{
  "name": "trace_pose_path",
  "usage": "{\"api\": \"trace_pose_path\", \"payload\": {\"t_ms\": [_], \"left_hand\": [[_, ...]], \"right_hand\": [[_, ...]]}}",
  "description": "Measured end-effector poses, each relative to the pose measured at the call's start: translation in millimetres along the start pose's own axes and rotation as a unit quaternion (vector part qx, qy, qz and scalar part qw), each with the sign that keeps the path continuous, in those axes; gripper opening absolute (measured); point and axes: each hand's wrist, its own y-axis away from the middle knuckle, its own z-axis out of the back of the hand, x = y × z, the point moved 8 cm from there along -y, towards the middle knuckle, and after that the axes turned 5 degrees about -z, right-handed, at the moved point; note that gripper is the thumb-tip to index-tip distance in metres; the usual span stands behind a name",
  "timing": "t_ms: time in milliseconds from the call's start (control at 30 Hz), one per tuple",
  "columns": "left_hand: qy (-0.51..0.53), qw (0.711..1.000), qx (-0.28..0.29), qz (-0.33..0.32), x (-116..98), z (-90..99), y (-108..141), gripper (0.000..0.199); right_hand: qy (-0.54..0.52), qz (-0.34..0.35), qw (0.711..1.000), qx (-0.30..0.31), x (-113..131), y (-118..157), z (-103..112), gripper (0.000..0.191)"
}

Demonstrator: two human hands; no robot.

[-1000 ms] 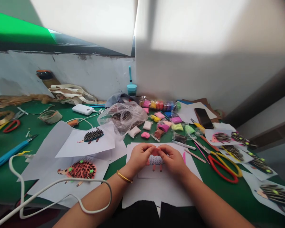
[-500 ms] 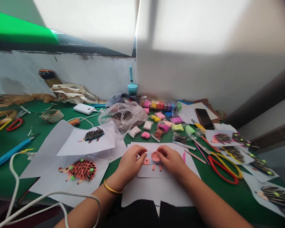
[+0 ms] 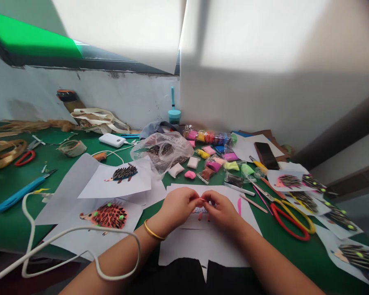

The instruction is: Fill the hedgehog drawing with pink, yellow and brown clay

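Note:
Over the white paper (image 3: 187, 250), the fingertips of my left hand (image 3: 177, 207) and my right hand (image 3: 220, 209) meet around a thin, flattened piece of pink clay (image 3: 202, 199). Both hands are closed in a pinch, and most of the clay is hidden behind the fingers. Just beneath them lies a smaller sheet with a hedgehog picture (image 3: 200, 210). Its speckled bluish body and pink legs show between my hands, while its head is covered. A gold bangle (image 3: 153, 230) circles my left wrist.
Finished seed hedgehogs on paper (image 3: 109, 215) lie left, others (image 3: 289, 180) right. Behind are clay packets (image 3: 213, 164) and a plastic bag of seeds (image 3: 162, 151). Red-and-yellow scissors (image 3: 290, 221), a phone (image 3: 266, 155) and a blue cutter (image 3: 21, 194) lie around. A white cable (image 3: 76, 233) crosses my left forearm.
My left hand has come over to the right hand, and both now touch the pink clay, which has turned from facing up to edge-on. The view has shifted slightly.

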Motion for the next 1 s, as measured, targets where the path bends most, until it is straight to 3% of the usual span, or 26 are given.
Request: {"api": "trace_pose_path", "payload": {"t_ms": [133,300,533,800,1000], "left_hand": [[0.038,0.999,0.031,-0.005,-7.7,-0.7,-14.3,0.031],[0.151,0.987,0.054,0.023,-1.8,-7.8,-20.6,0.035],[0.238,0.97,-0.01,0.04,13.5,-16.4,-19.9,0.024],[0.307,0.95,-0.012,0.05,21.3,-31.4,-17.5,0.032],[0.364,0.926,-0.025,0.099,37.2,-38.7,-20.2,0.027]], "right_hand": [[0.009,0.021,0.999,-0.048,0.5,-0.4,11.6,0.017],[-0.033,0.001,0.997,-0.069,-7.4,-1.1,17.7,0.021],[0.002,-0.004,0.999,-0.053,0.0,-0.7,12.3,0.016],[-0.008,-0.023,0.995,-0.1,-9.1,-1.1,20.1,0.017],[0.031,0.033,0.996,-0.081,2.9,0.2,15.1,0.026]]}}
